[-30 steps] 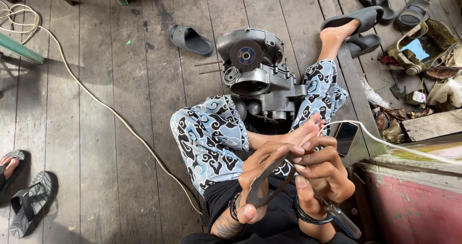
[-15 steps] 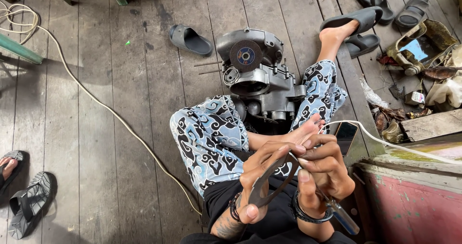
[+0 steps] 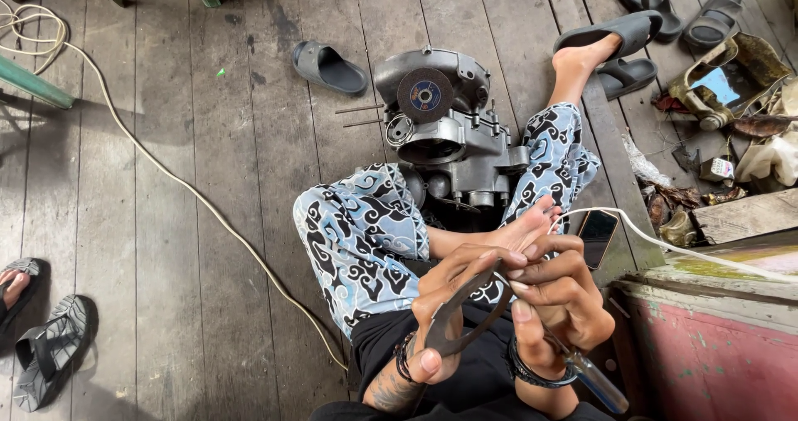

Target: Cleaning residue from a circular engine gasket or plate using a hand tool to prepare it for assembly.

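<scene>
The person sits on the plank floor [image 3: 166,221] with legs folded, both hands raised close in front of the lap. The left hand [image 3: 453,305] is closed around a thin, dark gasket [image 3: 465,321] (a flat ring-like piece, worn at the edges), thumb pressed on its near rim and fingers curled over the far side. The right hand [image 3: 561,300] sits just to the right of it, touching the gasket's upper edge with its fingertips, while its palm is wrapped shut around a screwdriver [image 3: 594,379] whose blue-and-clear handle sticks out toward the near right. The two hands touch each other above the gasket.

Beyond the hands, between the patterned trouser legs, a grey engine block [image 3: 453,147] stands on the floor with a round cutting disc [image 3: 425,95] resting on top. A phone [image 3: 597,236] lies just right of the bare foot, with a white cable [image 3: 682,251] running across it. A single grey sandal [image 3: 329,67] lies far left of the engine, and a long cord [image 3: 166,176] crosses the boards on the left.
</scene>
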